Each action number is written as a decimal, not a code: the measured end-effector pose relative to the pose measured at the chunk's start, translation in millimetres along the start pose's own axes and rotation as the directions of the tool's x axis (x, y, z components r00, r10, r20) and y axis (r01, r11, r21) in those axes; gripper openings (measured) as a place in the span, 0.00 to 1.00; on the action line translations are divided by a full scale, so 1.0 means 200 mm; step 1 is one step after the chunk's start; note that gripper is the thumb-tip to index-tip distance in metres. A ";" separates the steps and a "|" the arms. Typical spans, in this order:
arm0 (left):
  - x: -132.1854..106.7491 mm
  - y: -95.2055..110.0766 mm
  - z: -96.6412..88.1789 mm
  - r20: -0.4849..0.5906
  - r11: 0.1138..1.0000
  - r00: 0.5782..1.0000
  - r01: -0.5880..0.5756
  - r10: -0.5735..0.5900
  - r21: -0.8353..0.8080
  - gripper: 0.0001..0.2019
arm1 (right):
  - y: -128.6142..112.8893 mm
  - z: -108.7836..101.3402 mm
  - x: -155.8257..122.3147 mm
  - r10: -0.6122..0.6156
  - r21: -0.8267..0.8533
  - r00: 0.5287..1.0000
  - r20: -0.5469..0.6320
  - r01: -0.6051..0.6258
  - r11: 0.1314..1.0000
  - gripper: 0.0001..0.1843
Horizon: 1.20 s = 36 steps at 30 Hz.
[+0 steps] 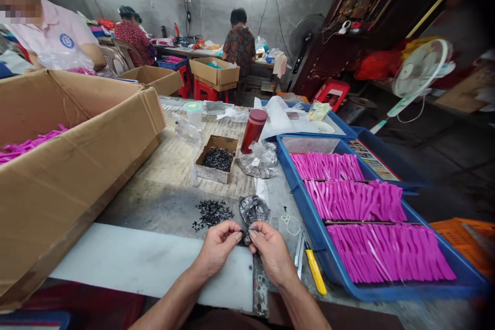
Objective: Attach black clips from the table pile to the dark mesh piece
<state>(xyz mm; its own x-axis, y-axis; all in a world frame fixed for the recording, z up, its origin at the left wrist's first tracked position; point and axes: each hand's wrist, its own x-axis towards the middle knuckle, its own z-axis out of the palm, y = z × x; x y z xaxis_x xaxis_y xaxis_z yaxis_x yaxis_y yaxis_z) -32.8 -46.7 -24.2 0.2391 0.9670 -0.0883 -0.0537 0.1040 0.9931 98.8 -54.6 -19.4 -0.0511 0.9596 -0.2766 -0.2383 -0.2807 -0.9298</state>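
Observation:
A small clear plastic bag (254,209) with dark contents lies on the table just beyond my hands. Its gathered neck is pinched between the thumb and fingers of my right hand (270,250). My left hand (221,246) is closed in a pinch close beside it, with something dark at its fingertips, apparently part of the same neck. A loose heap of small black parts (212,214) is spread past my left hand. Farther back, a small cardboard box (212,173) holds many more little black pieces.
At right, a blue tray (303,211) holds rows of magenta plastic strips (356,201). A yellow-handled tool (316,272) lies beside it. A large cardboard box (88,152) stands left. Behind are a red cylindrical container (254,131) and another plastic bag (258,161). Several people sit farther off.

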 end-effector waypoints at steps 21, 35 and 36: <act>-0.01 0.02 0.01 0.000 0.998 1.000 -0.014 0.014 -0.063 0.08 | 0.04 0.05 -0.02 -0.053 0.057 0.996 -0.072 0.057 0.997 0.09; -0.01 -0.02 0.01 -0.011 0.998 0.999 -0.045 0.046 0.045 0.05 | 0.06 0.06 -0.03 -0.050 0.037 0.992 -0.120 0.055 0.998 0.09; -0.01 -0.02 0.01 -0.015 0.998 0.999 -0.051 0.052 0.047 0.05 | 0.06 0.06 -0.03 -0.051 0.035 0.991 -0.122 0.056 0.998 0.09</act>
<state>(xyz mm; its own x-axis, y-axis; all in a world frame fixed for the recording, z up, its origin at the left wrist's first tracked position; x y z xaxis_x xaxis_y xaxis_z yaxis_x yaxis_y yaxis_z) -32.0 -49.1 -27.7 0.2216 0.9744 -0.0381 -0.0203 0.0436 0.9988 85.0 -63.1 -26.8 0.0796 0.9634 -0.2559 -0.2745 -0.2256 -0.9348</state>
